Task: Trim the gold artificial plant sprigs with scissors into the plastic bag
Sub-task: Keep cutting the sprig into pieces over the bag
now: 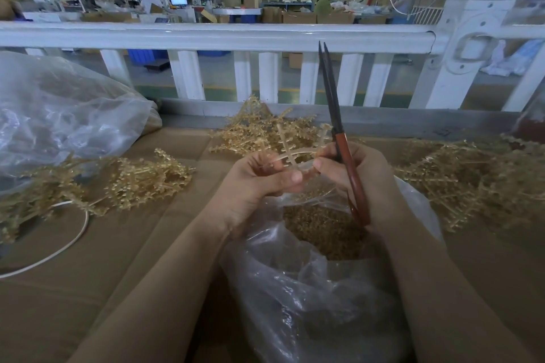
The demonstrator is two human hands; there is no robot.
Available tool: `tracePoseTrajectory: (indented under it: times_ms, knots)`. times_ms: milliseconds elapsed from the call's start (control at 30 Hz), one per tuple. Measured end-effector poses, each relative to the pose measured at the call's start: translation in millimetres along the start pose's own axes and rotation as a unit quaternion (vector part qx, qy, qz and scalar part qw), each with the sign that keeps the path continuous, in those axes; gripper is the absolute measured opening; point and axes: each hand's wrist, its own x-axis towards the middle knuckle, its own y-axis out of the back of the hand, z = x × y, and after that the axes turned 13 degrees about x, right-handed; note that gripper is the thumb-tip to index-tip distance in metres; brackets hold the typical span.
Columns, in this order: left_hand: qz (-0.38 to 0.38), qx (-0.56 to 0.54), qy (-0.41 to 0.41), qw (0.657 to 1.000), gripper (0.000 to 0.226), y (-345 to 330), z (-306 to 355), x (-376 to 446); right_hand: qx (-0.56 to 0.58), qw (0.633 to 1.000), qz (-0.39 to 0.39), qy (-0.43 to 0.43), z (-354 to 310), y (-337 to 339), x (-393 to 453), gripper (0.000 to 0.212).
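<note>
Both hands meet just above the mouth of the plastic bag (309,289). My left hand (256,183) is curled, thumb and fingers pinching one end of the gold sprig (290,153), which lies roughly crosswise between my two hands, its long stem running from my left fingers over to my right fingertips. My right hand (356,177) is wrapped round the red handles of the scissors (339,132) and at the same time touches the sprig's other end with its fingertips. The blades point up and away from me, nearly upright, almost closed with only a sliver of gap at the tips, and they stand beyond the sprig, not across it.

So the stem sits just left of my scissor hand, at right angles to the blades. I judge the coming cut needs the blades tipped down and opened so they straddle the stem. The bag gapes directly beneath my hands, already holding gold trimmings, so pieces should drop straight in. More sprigs lie heaped beyond my hands (259,130), left of my left hand (144,177) and right of my right (466,180).
</note>
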Motion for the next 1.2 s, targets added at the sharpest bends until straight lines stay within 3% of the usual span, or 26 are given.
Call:
tracePoseTrajectory:
  times_ms: [267,400,700,800,900,1100,1200]
  knots:
    - [0.023,-0.037,0.052,0.998,0.017,1,3,-2,-0.046,0.998,0.023,0.021,6,1,3,0.01]
    - [0.111,-0.075,0.04,0.99,0.015,1,3,1,-0.095,0.994,0.034,0.04,6,-1,1,0.046]
    - [0.23,-0.119,0.002,0.966,0.023,5,4,3,-0.234,0.97,-0.043,0.04,13,-5,1,0.06]
    - [0.222,-0.138,-0.023,0.965,0.022,7,4,4,-0.313,0.948,-0.059,0.012,14,-4,1,0.068]
    - [0.199,-0.131,-0.043,0.97,0.017,8,3,4,-0.387,0.919,-0.069,0.021,13,-6,0,0.058]
    - [0.173,-0.137,-0.053,0.974,0.012,8,3,3,-0.423,0.904,-0.059,0.033,16,0,0,0.053]
    - [0.192,-0.159,-0.045,0.967,0.029,4,5,3,-0.448,0.891,-0.059,0.044,16,0,0,0.059]
